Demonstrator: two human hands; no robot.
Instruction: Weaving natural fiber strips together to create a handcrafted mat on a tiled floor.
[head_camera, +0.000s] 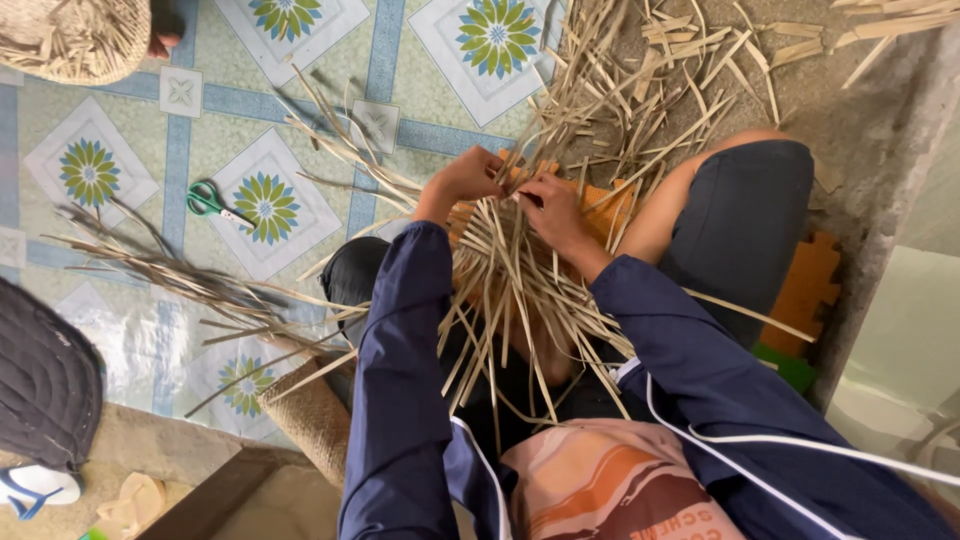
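Note:
A loose bundle of pale bamboo strips (520, 280) fans out across my lap, partly woven. My left hand (465, 180) pinches strips at the far end of the bundle. My right hand (553, 208) grips strips right beside it, fingertips almost touching the left hand. Both arms are in dark blue sleeves. An orange foam mat (610, 210) shows under the strips. What exactly lies between the fingers is hidden by the strips.
Green-handled scissors (208, 200) lie on the patterned floor sheet at left. More strips (190, 275) trail left, and cut offcuts (700, 60) litter the concrete at the top. A woven basket (75, 40) sits top left; a woven roll (312, 420) stands near my left elbow.

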